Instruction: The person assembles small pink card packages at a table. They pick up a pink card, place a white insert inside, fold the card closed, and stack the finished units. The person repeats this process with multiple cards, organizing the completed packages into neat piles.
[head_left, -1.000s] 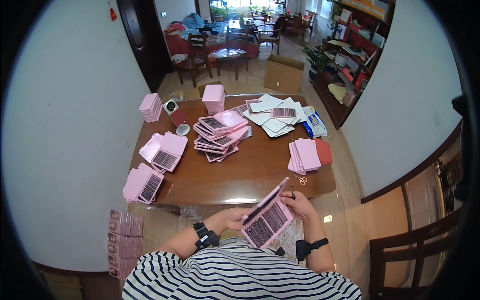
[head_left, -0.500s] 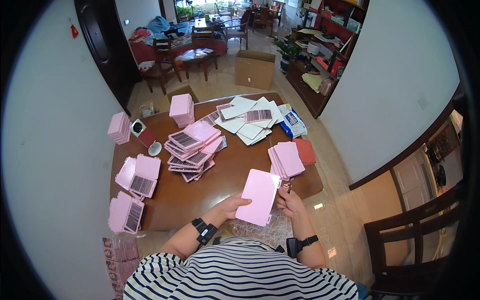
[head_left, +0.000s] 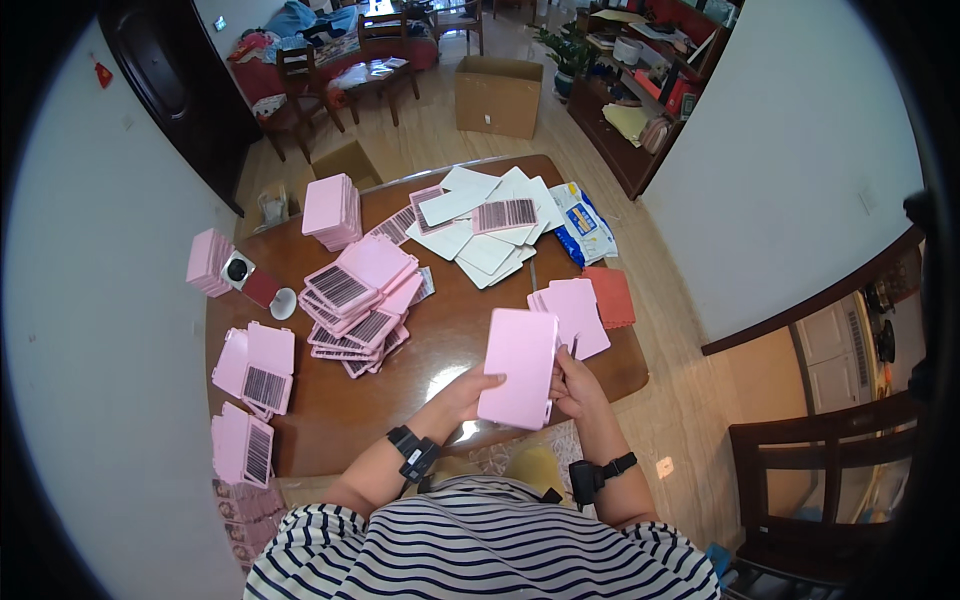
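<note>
A flat pink plastic case [head_left: 519, 368] is held up over the table's near edge, its plain side toward me. My left hand [head_left: 467, 391] grips its left side, thumb lying on top. At its right edge is my right hand [head_left: 576, 386], fingers closed around a thin dark tool [head_left: 574, 344] whose kind I cannot make out; its fingertips are partly hidden behind the case. Just beyond lie several flat pink pieces [head_left: 580, 312] beside a red stack [head_left: 611, 297]. Left of centre rises an untidy pile of pink cases [head_left: 380, 258] with dark striped panels.
White sheets [head_left: 488, 252] are heaped at the back of the brown table [head_left: 440, 315], beside a blue-and-white packet [head_left: 583, 228]. Pink stacks [head_left: 330, 205] and a small red-and-silver device [head_left: 250, 280] stand far left. Opened pink cases [head_left: 268, 350] line the left edge. A dark wooden chair [head_left: 830, 470] stands right.
The pink case has come up slightly and turned more upright, and my right hand has moved closer against its right edge. The whole view has shifted a little.
</note>
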